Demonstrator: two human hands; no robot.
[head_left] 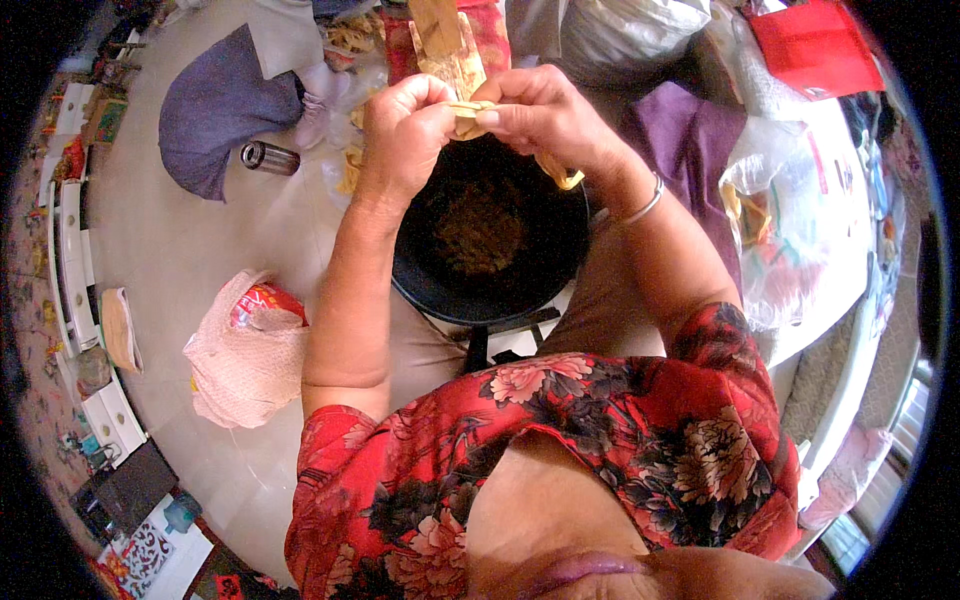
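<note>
View: head.
Left hand [405,125]: fingers pinched together, thumb against forefinger, on a yellow strip [468,109].
Right hand [540,110]: fingers likewise closed on the strip, just beside the left; a yellow loop [560,174] hangs below this hand, and whether it joins the strip I cannot tell.
Yellow strip: between both hands, above the far rim of the black pan [425,285].
Black pan: between the legs, dark brown stuff [478,235] in its bottom.
Leftward: a flask [270,158] and a pink bag [245,355] on the floor [240,230].
Rightward: a purple cloth [695,135] beside a clear plastic bag [800,230].
</note>
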